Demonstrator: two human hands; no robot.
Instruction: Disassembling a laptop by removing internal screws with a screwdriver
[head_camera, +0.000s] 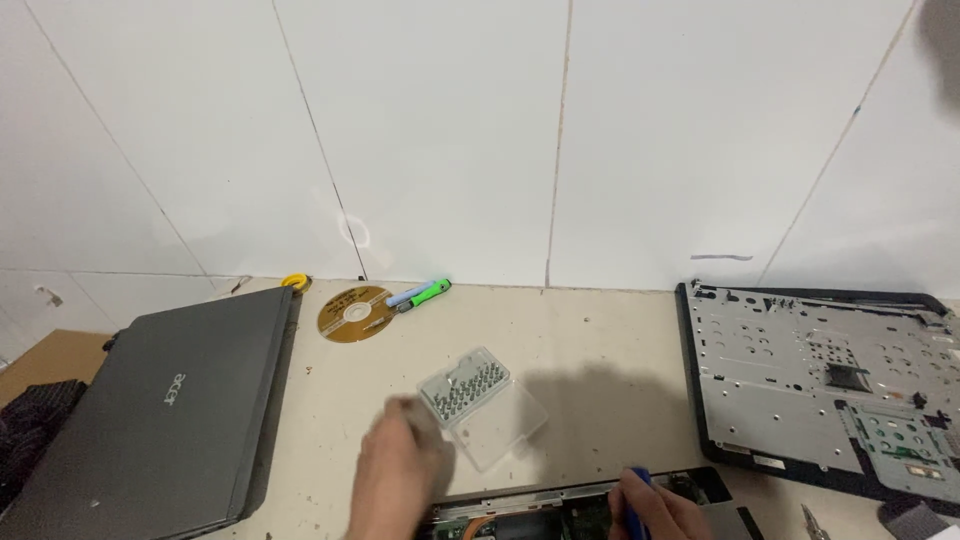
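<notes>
Two hands at the lower edge: the blurred left hand (398, 470), grip unclear, touches the near-left corner of the clear bit case (482, 405), which runs diagonally away rightward, while the right hand (655, 508) grips a blue tool (638, 500) over the opened laptop (590, 505).

Both hands came up from the bottom edge of the view. The left hand (400, 470) was blurred, its back turned upward, fingers reaching forward and loosely curled; whether it gripped anything could not be told. The right hand (655, 510) sat lower and nearer, only partly in view, fingers closed around a thin blue tool (638, 500).
</notes>
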